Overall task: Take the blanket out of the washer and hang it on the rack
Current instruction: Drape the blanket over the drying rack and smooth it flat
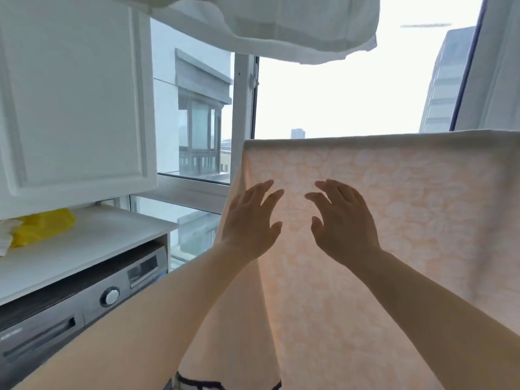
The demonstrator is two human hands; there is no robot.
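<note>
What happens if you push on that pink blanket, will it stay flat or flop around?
Probably flop. The blanket hangs from its top fold in soft drapes, so it looks limp, not stiff. Light glows through it, so it seems thin and likely fairly light. Both open hands, left and right, are spread at it; a push would likely make it swing.

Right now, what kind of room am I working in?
Probably a laundry nook or enclosed balcony in a high-rise flat: a front-loading washer sits under a counter, the blanket hangs drying by a big window, and tall buildings show outside.
</note>
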